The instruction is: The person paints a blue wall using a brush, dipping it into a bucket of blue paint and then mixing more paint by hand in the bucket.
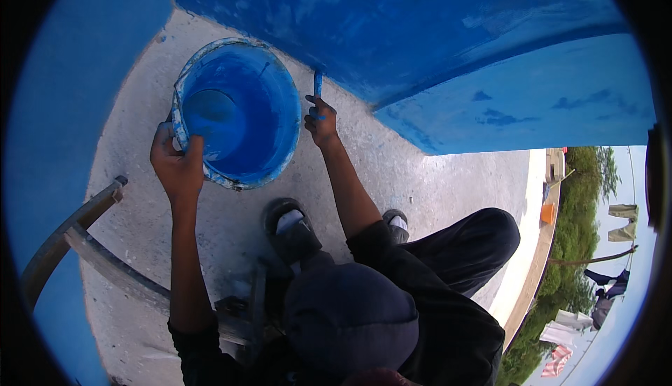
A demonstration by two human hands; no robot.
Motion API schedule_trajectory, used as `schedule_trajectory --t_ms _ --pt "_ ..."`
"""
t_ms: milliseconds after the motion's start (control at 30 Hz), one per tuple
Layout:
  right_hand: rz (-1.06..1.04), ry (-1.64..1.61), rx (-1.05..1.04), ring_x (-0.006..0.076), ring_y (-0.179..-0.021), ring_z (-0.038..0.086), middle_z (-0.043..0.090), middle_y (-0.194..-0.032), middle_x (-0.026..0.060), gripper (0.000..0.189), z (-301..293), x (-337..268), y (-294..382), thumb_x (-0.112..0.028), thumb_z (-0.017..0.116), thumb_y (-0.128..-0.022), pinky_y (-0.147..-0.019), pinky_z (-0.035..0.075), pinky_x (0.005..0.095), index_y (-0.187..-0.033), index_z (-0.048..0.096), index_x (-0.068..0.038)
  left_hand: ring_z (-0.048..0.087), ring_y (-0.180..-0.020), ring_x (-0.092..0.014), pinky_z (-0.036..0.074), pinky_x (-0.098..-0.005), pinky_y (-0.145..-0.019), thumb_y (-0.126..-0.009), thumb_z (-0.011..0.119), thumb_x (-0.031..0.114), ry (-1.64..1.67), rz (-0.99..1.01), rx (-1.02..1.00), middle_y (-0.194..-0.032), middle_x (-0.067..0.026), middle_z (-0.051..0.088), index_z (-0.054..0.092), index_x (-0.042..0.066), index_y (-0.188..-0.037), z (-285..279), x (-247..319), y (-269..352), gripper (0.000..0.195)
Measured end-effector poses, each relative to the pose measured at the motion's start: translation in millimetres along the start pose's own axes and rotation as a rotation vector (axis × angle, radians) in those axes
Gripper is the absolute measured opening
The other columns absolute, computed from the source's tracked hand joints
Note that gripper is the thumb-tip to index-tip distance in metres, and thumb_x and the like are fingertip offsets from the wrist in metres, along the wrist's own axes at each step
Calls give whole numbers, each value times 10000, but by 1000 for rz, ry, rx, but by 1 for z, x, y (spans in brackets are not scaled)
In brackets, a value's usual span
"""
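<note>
My left hand (178, 160) grips the paint-crusted rim of a large bucket (295, 118), which has blue paint on its inner wall and at its bottom. To the right of the bucket, my right hand (322, 119) holds a blue-smeared paintbrush (318, 82) by its handle, with blue paint on the fingers. The brush's far end meets the foot of a dark blue wall (367, 29), where the wall joins the grey concrete floor (388, 139). Its bristles cannot be made out clearly.
A lighter blue wall (68, 81) rises on the left, with a wooden frame (118, 270) by it. Another light blue wall face (525, 102) stands at the right. My sandalled foot (290, 220) is below the bucket. An orange pot (548, 213) sits near the floor's far edge; laundry hangs beyond.
</note>
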State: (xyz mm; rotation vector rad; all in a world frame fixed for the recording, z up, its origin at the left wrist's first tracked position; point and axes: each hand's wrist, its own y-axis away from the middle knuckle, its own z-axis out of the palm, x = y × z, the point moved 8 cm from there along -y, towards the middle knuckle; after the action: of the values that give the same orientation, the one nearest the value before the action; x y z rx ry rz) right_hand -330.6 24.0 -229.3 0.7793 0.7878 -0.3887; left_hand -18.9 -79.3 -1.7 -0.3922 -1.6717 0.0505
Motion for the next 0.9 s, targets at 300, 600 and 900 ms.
schedule_trajectory --t_ms 300,600,900 --pt "-194 -185 377 75 -426 266 273 -564 -46 392 -110 -31 41 -311 492 -985 -393 193 246 -1181 558 22 595 -769 -142 518 -328 -704 -797 629 44 22 -69 17 -847 -96 635 555 6 -865 -2 -3 -1 108" --pt "-43 49 61 82 -431 302 302 -568 -44 428 2 -10 16 -355 535 -976 -400 224 261 -1136 600 37 601 -803 -160 526 -347 -709 -797 641 50 -1 -8 -10 -873 -113 634 556 3 -873 1 1 0 123" --pt "-195 -46 291 54 -430 274 286 -569 -66 416 -78 -60 35 -331 539 -978 -389 193 248 -1139 581 50 601 -799 -159 526 -345 -721 -795 638 36 15 -77 7 -880 -115 636 555 4 -863 0 1 -1 113"
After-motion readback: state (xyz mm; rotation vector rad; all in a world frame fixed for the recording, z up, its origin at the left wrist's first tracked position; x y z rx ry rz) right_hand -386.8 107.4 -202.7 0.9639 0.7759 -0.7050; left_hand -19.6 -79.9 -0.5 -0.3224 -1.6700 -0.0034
